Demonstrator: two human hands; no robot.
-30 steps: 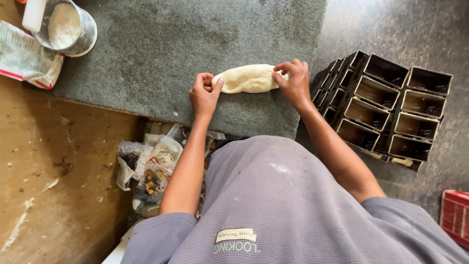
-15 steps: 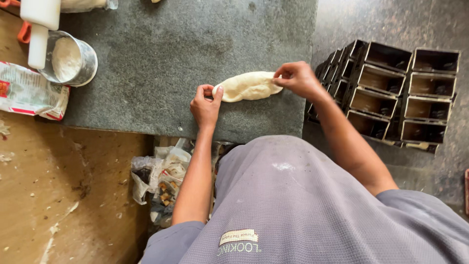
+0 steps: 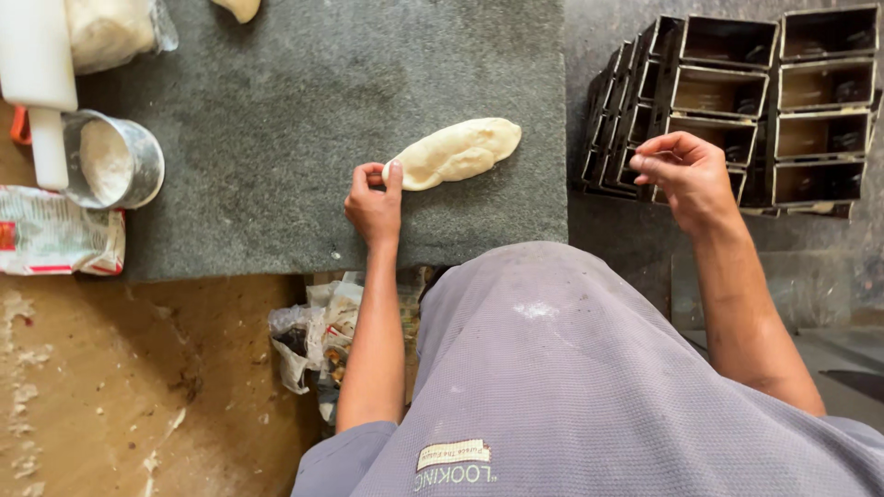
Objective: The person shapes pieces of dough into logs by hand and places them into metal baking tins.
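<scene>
Shaping a long dough roll [image 3: 460, 152] on the grey stone slab [image 3: 276, 120]. Left hand [image 3: 375, 204] pinching its near end; right hand [image 3: 686, 170] empty, fingers loosely curled, by the bread tins [image 3: 737, 101]. Next, probably lifting the roll gently into a tin.

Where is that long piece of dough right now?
The dough lies on the grey stone slab, its near end pinched by the left hand; the right hand hovers over the baking tins.
</scene>
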